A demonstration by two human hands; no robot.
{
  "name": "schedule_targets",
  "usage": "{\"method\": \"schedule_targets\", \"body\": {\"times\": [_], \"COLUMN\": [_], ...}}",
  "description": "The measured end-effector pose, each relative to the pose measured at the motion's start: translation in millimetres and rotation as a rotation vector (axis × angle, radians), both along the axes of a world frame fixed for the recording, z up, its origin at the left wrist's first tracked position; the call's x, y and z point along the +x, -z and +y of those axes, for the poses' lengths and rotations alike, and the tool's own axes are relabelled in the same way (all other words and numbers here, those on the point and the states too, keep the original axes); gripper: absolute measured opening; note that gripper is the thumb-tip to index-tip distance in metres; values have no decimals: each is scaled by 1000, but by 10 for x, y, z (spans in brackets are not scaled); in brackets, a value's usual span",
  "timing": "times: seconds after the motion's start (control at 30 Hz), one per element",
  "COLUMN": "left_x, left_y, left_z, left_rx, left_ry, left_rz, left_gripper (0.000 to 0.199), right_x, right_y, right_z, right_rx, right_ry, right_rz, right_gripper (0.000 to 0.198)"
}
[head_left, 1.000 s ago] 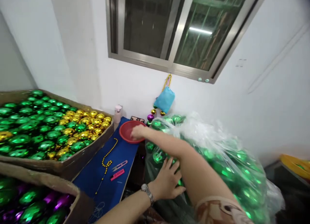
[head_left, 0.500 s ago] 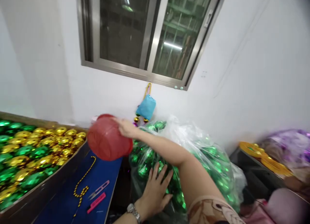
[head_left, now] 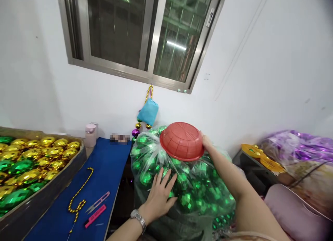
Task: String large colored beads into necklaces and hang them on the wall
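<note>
A red plastic basin (head_left: 182, 140) lies bottom-up on top of a big clear plastic bag (head_left: 158, 149) full of shiny green faceted balls (head_left: 186, 201). The basin's right rim is gripped by my right hand (head_left: 206, 142), its fingers partly hidden behind the edge. My left hand (head_left: 161, 196), with a metal watch at the wrist, rests on the front of the bag, fingers spread and holding nothing.
At left stands a cardboard box (head_left: 65, 175) of gold and green balls. A blue-topped table (head_left: 109, 164) carries a gold bead string (head_left: 75, 196), thread snips (head_left: 99, 202), a pink marker (head_left: 95, 216) and a pink bottle (head_left: 90, 135). Yellow ribbon rolls (head_left: 272, 163) sit at right.
My right hand has carried the red basin rightward from above the blue table onto the bag's top. My left hand stays spread on the bag. The view has shifted slightly.
</note>
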State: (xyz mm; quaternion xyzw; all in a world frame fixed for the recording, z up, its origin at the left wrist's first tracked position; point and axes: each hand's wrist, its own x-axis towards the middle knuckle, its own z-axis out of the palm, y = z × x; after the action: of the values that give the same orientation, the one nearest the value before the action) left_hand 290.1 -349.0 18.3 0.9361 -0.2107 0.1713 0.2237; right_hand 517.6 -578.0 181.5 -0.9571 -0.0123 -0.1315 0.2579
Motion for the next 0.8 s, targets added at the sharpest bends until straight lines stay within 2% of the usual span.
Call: {"method": "schedule_targets", "body": {"times": [0.03, 0.1, 0.17, 0.27, 0.3, 0.37, 0.43, 0.47, 0.53, 0.6, 0.8], "left_x": [2, 2, 3, 18, 26, 35, 21, -2, -87, -227, -737], "left_y": [1, 3, 9, 24, 25, 12, -32, -65, -144, -220, -330], "left_z": [4, 15, 24, 20, 13, -1, 0, 12, 67, 160, 473], "left_rx": [-3, -5, -4, -9, -11, -9, -5, -6, -18, -48, -164], "left_ry": [7, 15, 21, 21, 19, 19, 36, 46, 52, 25, -74], "left_rz": [0, 0, 3, 18, 25, 45, 63, 67, 61, 47, 103], "left_gripper": [82, 81, 82, 85, 85, 86, 86, 86, 85, 82, 71], "right_x": [43, 114, 145, 96, 63, -3, -48, -58, -56, -43, 11], "right_y": [43, -33, -248, -550, -590, -551, -409, -335, -247, -284, -703], "right_z": [1, -10, -20, 85, 164, 363, 553, 626, 720, 767, 917], "right_rx": [-21, -65, -109, -142, -170, -306, -501, -582, -655, -678, -715], "right_ry": [17, 35, 51, 36, -37, -298, -584, -676, -733, -736, -788], "right_rz": [24, 44, 17, -121, -198, -332, -330, -276, -146, -80, -73], "right_gripper": [73, 65, 59, 61, 61, 60, 59, 57, 54, 56, 79]}}
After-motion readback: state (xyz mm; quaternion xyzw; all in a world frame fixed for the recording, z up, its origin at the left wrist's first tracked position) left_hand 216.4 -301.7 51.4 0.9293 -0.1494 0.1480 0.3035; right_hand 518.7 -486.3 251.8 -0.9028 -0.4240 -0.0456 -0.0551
